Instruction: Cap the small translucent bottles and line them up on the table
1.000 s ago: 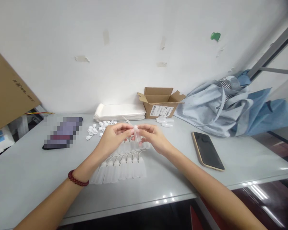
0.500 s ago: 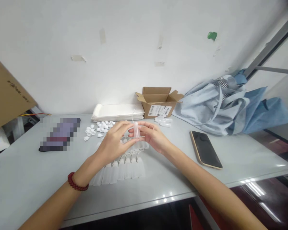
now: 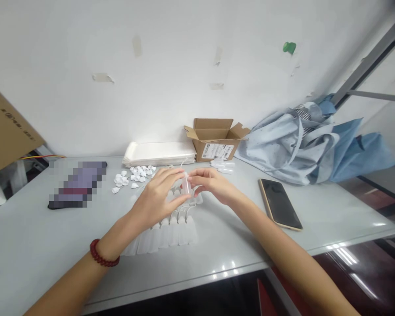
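A small translucent plastic bottle [image 3: 186,187] stands upright between my hands, a pale cord rising from its top. My left hand [image 3: 156,194] grips it, fingers at the top and thumb near the base. The thumb and fingers of my right hand [image 3: 215,184] pinch it close to its upper end. Below them on the table lie rows of similar bottles [image 3: 164,235] with white tops and cord loops, partly hidden by my left hand. Several loose white caps [image 3: 138,173] are scattered behind my left hand. A few clear bottles [image 3: 225,166] lie beyond my right hand.
Against the wall are a stack of white flat sheets [image 3: 159,151] and an open cardboard box [image 3: 217,142]. A blue cloth bag [image 3: 283,149] slumps at the back right. A phone [image 3: 279,204] lies on the right, a blurred dark item [image 3: 80,182] on the left.
My right hand's fingers have shifted from around the bottle's side and base up to its top. My left hand keeps its hold. The view has shifted slightly.
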The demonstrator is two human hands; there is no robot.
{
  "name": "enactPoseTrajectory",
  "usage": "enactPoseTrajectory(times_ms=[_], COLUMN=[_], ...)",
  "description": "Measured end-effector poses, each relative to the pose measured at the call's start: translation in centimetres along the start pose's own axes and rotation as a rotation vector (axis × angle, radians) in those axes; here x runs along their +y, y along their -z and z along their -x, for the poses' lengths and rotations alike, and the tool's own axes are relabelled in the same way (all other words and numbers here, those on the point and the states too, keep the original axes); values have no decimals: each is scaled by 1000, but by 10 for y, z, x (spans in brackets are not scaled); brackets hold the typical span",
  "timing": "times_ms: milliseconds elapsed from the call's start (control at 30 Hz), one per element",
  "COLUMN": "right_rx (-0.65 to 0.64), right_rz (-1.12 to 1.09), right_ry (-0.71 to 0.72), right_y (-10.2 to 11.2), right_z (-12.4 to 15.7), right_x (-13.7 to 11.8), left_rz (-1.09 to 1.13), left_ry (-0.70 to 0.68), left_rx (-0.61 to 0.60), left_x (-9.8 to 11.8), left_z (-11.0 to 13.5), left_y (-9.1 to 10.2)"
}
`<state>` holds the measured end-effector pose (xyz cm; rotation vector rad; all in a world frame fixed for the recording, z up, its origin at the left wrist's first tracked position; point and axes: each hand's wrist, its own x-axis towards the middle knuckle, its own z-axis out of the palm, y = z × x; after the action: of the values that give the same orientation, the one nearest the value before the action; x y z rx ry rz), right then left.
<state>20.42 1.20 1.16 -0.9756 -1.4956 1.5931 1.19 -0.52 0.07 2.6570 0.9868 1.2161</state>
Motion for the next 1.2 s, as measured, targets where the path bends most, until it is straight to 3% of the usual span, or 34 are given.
enactPoseTrajectory(times_ms=[133,333,533,767,1200], right_rx=[-134,-604,-868,-889,-883], right_rz=[159,430,541,524,556], right_ry=[-70,-291,-495,-546,-582], right_y=[13,33,40,40,40], right_z=[4,17,10,3,2], right_x=[-6,-21,-11,1,-1], left_rz=[6,86,45,-25,51], left_ry=[-48,-95,-145,-113,-160], left_rx=[-90,-393,-557,-599,-590], left_x=[2,27,45,46,46], left_z=[2,7,16,16,16], left_y=[-1,2,-9,-14,-10])
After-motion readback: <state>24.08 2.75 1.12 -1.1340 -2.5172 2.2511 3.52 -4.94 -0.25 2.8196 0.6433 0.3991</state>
